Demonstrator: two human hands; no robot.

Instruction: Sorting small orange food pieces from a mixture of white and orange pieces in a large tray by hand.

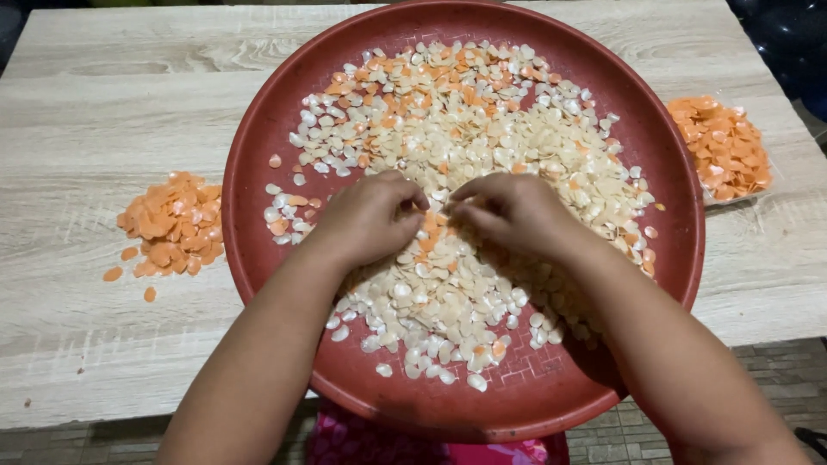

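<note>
Nearest, the tray's (534, 405) rim overhangs the table (86, 344) edge. Both forearms reach in over it. The left hand (370, 217) and right hand (508, 211) rest knuckles-up mid-tray on the chips (482, 138), fingers curled and fingertips pinched together; what they pinch is hidden. The chip heap's long axis runs diagonally, near-centre to far. Orange piles lie on the table left (172, 224) and far right (722, 146).

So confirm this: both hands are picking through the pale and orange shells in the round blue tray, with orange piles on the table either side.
Wrong colour: the head view shows a round red tray, not blue. Both the left hand and right hand rest on the shells, with orange piles on the table either side.
</note>
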